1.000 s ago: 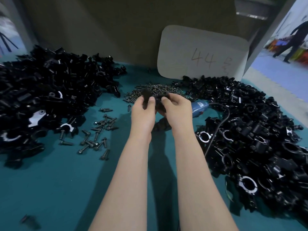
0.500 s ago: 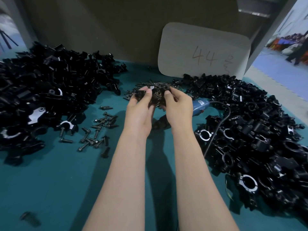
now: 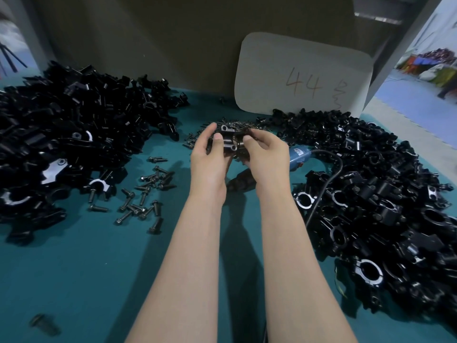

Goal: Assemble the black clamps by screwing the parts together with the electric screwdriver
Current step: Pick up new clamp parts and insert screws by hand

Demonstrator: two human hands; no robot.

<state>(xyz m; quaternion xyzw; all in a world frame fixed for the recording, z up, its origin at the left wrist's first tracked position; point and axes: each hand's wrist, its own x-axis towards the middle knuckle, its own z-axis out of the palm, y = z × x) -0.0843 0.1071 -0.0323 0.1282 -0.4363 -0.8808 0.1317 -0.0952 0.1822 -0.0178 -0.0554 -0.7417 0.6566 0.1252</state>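
While palms inward, left hand (image 3: 209, 160) and right hand (image 3: 269, 158) around black clamp (image 3: 230, 141).

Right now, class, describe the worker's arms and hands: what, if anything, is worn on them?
Nothing is worn. The left hand and right hand are bare: no gloves, rings or tape show. The left forearm and right forearm are bare to the frame's edge, with no sleeve, watch or band in view.

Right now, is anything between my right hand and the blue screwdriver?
Nothing visible is. The blue screwdriver lies right beside the right hand, which grips clamp parts together with the left hand.
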